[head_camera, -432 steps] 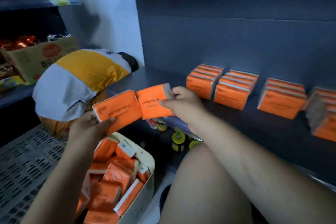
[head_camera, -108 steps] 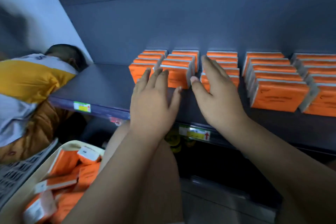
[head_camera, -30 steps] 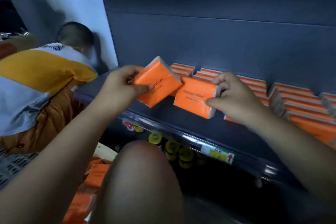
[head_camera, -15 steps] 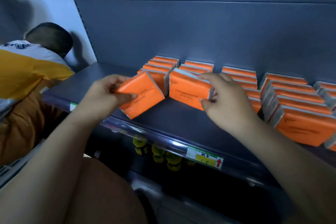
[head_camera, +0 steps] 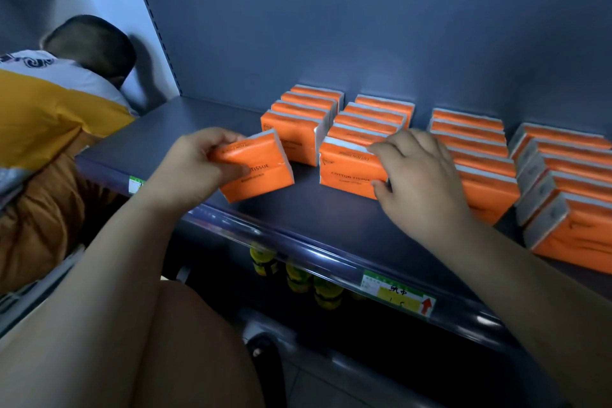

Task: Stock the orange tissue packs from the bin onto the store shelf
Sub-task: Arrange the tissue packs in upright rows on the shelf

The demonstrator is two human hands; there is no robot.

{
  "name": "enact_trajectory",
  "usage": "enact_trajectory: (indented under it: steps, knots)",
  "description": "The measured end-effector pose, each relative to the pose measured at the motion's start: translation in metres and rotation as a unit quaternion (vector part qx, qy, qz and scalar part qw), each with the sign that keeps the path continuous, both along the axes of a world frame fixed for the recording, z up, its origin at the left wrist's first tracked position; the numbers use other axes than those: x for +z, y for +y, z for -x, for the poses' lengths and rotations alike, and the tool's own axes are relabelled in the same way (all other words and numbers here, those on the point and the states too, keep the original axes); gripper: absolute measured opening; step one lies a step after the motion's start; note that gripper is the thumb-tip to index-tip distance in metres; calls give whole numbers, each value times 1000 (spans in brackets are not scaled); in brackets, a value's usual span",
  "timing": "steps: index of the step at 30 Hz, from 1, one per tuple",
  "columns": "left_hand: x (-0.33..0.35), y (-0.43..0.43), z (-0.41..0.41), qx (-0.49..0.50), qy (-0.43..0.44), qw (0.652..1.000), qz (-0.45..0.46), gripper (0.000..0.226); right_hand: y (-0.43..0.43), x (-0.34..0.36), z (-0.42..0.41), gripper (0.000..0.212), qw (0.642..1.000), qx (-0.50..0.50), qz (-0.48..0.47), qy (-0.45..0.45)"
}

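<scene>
Several rows of orange tissue packs (head_camera: 470, 142) stand upright on the dark blue store shelf (head_camera: 318, 212). My left hand (head_camera: 195, 169) grips one orange pack (head_camera: 261, 172), tilted, just in front of the leftmost row (head_camera: 298, 129). My right hand (head_camera: 420, 175) holds another orange pack (head_camera: 347, 169) that stands on the shelf at the front of the second row (head_camera: 371, 122). The bin is out of view.
A person in a yellow and white shirt (head_camera: 49, 116) crouches at the left, close to the shelf's end. Yellow-capped bottles (head_camera: 298, 278) stand on the lower shelf. A price label (head_camera: 397, 295) sits on the shelf's front rail. My knee (head_camera: 185, 341) fills the lower middle.
My right hand has set its pack upright on the shelf at the front of the second row. My left hand's pack has come down towards the shelf in front of the leftmost row.
</scene>
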State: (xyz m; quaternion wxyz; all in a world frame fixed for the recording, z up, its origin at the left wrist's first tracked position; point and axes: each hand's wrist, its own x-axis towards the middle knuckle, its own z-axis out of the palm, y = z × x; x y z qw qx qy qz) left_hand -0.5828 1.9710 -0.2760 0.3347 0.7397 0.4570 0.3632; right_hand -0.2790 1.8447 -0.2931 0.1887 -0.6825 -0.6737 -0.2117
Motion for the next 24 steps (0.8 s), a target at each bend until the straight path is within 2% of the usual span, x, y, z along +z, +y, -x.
enact_trajectory:
  steps: [7,10,11,13,15,17,20,22,24]
  knots:
    - [2,-5,-10,-32,-12,999,-14,45,-5,2,10,56,999,-39,-8,-27]
    - [1,-5,-13,-49,-2,998,-28,53,-12,9,28,51,998,30,-44,-21]
    - [-1,-4,-14,-53,5,998,-40,56,-13,9,37,51,997,70,-36,18]
    - [-3,-2,-17,-54,27,995,-84,55,-14,11,62,54,972,133,37,190]
    - [-5,1,-24,-36,42,988,-146,51,-12,7,85,65,906,137,128,379]
    - [-8,5,-30,-8,39,979,-201,50,-7,-2,101,71,849,114,168,488]
    - [-12,11,-36,30,17,980,-198,48,-1,-13,109,73,807,98,156,562]
    - [-14,13,-39,41,3,988,-150,49,0,-15,111,75,795,85,165,578]
    - [-16,15,-40,48,-33,995,-77,59,2,-15,112,74,788,74,169,587]
